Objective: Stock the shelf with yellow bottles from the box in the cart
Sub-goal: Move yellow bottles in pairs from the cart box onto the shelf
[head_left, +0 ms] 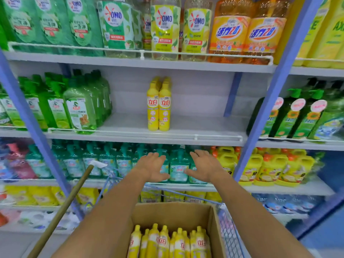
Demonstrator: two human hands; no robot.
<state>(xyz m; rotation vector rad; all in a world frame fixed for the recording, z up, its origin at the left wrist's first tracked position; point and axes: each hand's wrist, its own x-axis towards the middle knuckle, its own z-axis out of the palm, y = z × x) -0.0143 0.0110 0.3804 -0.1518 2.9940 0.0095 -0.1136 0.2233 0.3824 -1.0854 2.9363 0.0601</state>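
Several yellow bottles (159, 107) with red labels stand in two short rows in the middle of the middle shelf (186, 135). More of the same yellow bottles (167, 241) stand upright in an open cardboard box (173, 211) in the cart (230, 237) below me. My left hand (151, 167) and my right hand (203, 165) are stretched out side by side above the box, below the middle shelf, fingers straight and holding nothing.
Green pump bottles (80, 108) fill the left of the middle shelf and dark green bottles (290, 118) the neighbouring bay. Bare shelf lies on both sides of the yellow bottles. A wooden handle (61, 211) leans at the cart's left. Teal bottles (104, 161) line the shelf behind my hands.
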